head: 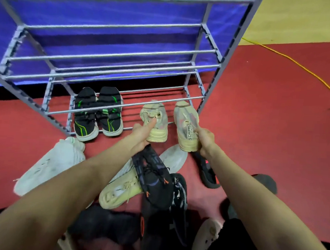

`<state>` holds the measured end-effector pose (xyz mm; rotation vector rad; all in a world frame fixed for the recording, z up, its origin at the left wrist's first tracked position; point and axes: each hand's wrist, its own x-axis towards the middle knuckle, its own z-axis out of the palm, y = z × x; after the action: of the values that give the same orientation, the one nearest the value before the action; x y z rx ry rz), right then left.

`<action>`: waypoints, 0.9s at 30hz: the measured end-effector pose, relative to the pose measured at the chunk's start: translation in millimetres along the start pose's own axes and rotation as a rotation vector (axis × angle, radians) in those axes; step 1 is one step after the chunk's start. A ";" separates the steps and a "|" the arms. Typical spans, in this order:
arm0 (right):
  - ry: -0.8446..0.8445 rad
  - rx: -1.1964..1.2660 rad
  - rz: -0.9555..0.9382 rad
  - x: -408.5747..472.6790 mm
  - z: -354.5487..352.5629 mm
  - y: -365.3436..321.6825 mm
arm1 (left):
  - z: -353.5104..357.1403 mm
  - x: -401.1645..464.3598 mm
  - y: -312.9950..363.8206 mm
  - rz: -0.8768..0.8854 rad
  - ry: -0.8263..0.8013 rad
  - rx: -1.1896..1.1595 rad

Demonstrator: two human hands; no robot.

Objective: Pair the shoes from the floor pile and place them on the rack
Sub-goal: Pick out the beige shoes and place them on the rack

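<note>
Much of the floor pile [152, 193] is cut off or buried: the lowest shoes run out of the bottom edge, the person's forearms cross over several others, and a dark shoe at the bottom centre is too blurred to read. The upper bars of the rack [110, 54] are smeared with blur too, against a blue fabric backing.

The left hand [142, 135] is closed on the heel of the left beige sneaker [156, 122], thumb pressed into the collar; the remaining fingers are hidden behind the shoe. The right hand [204, 140] is clamped on the heel of the right beige sneaker [186, 124], whose side strap carries lettering only partly legible. Both shoes are knit-topped with chunky ridged soles, toes pointing in over the lowest tier's thin metal rods — whether they rest fully on the rods cannot be told.

To their left on the same tier sits a pair of black sneakers with green stripes [98, 113], side by side, heels toward the person.

On the red floor [267, 115] lie a white knit sneaker [49, 164] at left, a pale yellow sneaker [117, 193], and a black sneaker with orange accents [153, 176] lying on top — its laces loose. A yellow cable [299, 65] crosses the floor at far right.
</note>
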<state>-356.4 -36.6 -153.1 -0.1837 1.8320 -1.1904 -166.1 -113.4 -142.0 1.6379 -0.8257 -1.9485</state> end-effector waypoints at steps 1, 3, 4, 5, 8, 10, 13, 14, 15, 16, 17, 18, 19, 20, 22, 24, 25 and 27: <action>-0.001 0.020 -0.004 10.1 3.5 3.2 | 3.3 10.9 -2.1 0.005 0.005 -0.029; -0.019 0.052 -0.026 26.6 11.9 5.7 | 10.1 30.5 -1.6 0.026 0.006 -0.063; -0.031 0.066 -0.044 35.1 16.2 6.5 | 12.5 39.4 1.1 0.041 0.006 -0.065; -0.046 0.081 -0.055 42.2 20.4 6.3 | 14.0 47.2 4.0 0.056 0.002 -0.061; -0.066 0.118 -0.079 66.0 31.7 5.7 | 12.9 69.2 8.3 0.057 -0.035 -0.055; -0.076 0.125 -0.087 80.8 38.5 5.0 | 12.2 78.4 6.9 0.011 -0.072 -0.066; -0.080 0.121 -0.097 98.0 49.6 4.3 | 15.7 90.3 2.2 -0.057 -0.140 -0.150; -0.078 0.132 -0.093 103.3 53.9 5.4 | 17.0 94.4 0.6 -0.074 -0.154 -0.181; -0.075 0.134 -0.088 106.6 57.8 5.6 | 18.8 98.5 -1.0 -0.088 -0.165 -0.212; -0.067 0.133 -0.087 111.5 61.4 6.5 | 20.4 102.9 -2.5 -0.099 -0.170 -0.242; -0.062 0.122 -0.094 113.9 63.9 6.1 | 21.6 107.0 -3.9 -0.108 -0.176 -0.262; -0.056 0.111 -0.106 118.8 66.4 6.1 | 23.1 109.8 -4.1 -0.112 -0.183 -0.274; -0.053 0.091 -0.115 122.0 68.1 4.6 | 24.0 112.7 -3.9 -0.113 -0.189 -0.276; -0.053 0.079 -0.121 125.8 69.9 3.2 | 24.6 115.0 -3.1 -0.108 -0.191 -0.271; -0.055 0.092 -0.135 133.3 73.6 -0.3 | 25.4 121.7 -1.5 -0.094 -0.183 -0.243; -0.039 0.067 -0.158 137.9 77.2 -5.9 | 24.8 129.9 0.1 -0.076 -0.159 -0.211; -0.034 0.041 -0.169 141.4 78.7 -8.5 | 25.3 134.2 0.1 -0.077 -0.150 -0.213; -0.043 -0.001 -0.189 148.4 80.3 -11.2 | 29.0 137.8 -0.2 -0.100 -0.146 -0.232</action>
<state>-384.5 -176.6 -243.7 -0.3870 1.8082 -1.3047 -220.0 -203.2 -236.2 1.4394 -0.5535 -2.1636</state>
